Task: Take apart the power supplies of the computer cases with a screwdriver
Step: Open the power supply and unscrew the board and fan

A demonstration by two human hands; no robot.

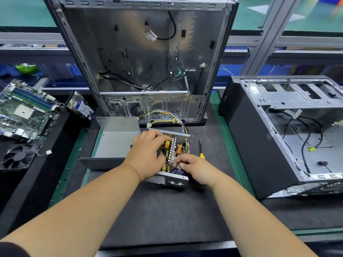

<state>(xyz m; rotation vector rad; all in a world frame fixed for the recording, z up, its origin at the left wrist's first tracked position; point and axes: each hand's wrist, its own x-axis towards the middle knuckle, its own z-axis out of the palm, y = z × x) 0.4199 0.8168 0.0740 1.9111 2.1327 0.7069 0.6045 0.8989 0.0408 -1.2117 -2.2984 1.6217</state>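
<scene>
My left hand (148, 154) lies over the opened power supply (171, 160), fingers curled down onto its far edge and circuit board, holding it steady on the dark counter (157, 210). My right hand (196, 168) is closed at the near corner of the unit, thumb and fingertips pinching a thin dark wire (171, 166) just above the perforated metal wall. The power supply sits in the middle of the counter, directly in front of the upright computer case (141, 58), with its bundle of yellow and purple cables (167, 117) running back to the foot of that case. Its removed grey cover (113, 143) lies open just beside it on my left, touching my left wrist area. The yellow-handled screwdriver (201, 149) lies on the counter just right of the unit, near my right hand but not held. A second case (289, 134) lies on its side at far right. At far left sit a motherboard (26, 110), a hard drive (81, 106) and a black fan (17, 156).
</scene>
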